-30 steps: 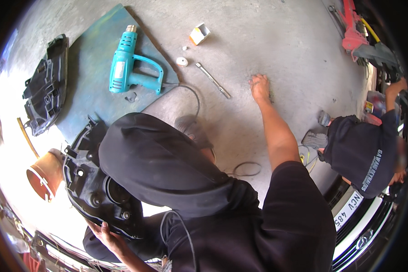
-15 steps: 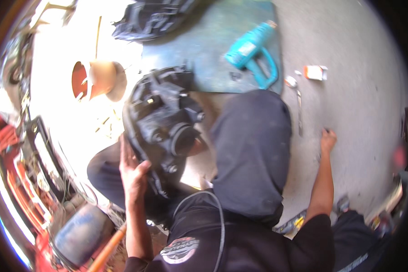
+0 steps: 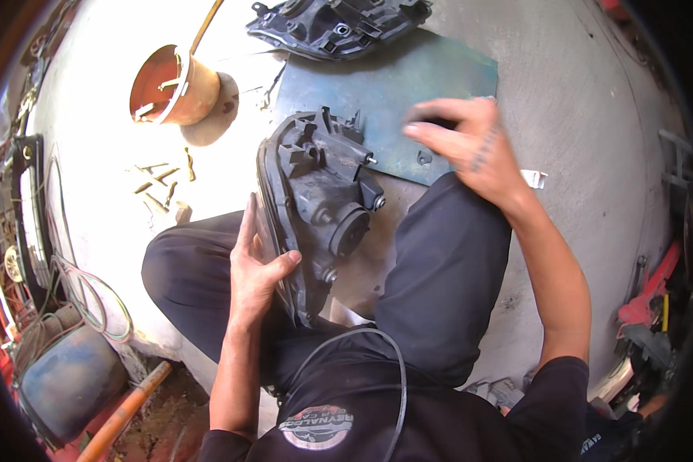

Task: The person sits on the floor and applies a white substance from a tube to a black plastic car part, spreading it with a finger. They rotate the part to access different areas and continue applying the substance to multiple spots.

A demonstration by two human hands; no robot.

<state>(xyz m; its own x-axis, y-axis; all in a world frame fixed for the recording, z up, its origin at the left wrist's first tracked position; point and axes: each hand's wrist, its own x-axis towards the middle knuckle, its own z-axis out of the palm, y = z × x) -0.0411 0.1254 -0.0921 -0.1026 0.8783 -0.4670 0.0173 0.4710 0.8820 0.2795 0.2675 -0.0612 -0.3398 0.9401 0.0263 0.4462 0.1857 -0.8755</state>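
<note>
My left hand [image 3: 258, 277] grips the edge of a black headlight housing [image 3: 308, 200], which is tilted on its side between my bent legs, with round caps and bolts showing on its back. My right hand [image 3: 470, 150] is raised right of the housing, above the blue-green board [image 3: 323, 85], thumb and forefinger closed on something I cannot make out. A second black housing [image 3: 339, 31] lies at the board's far edge. A small white box [image 3: 533, 179] shows on the floor beside my right wrist.
A rusty pot [image 3: 185, 92] with a stick stands at upper left, near scattered wood scraps [image 3: 154, 181]. Hoses, a blue-gray drum [image 3: 69, 381] and an orange pole [image 3: 127, 408] are at lower left. A red jack [image 3: 647, 296] and part of a co-worker [image 3: 608, 431] are at right.
The view has swung round. My right hand has risen from the floor near the wrench to above the board. My left hand keeps hold of the housing.
</note>
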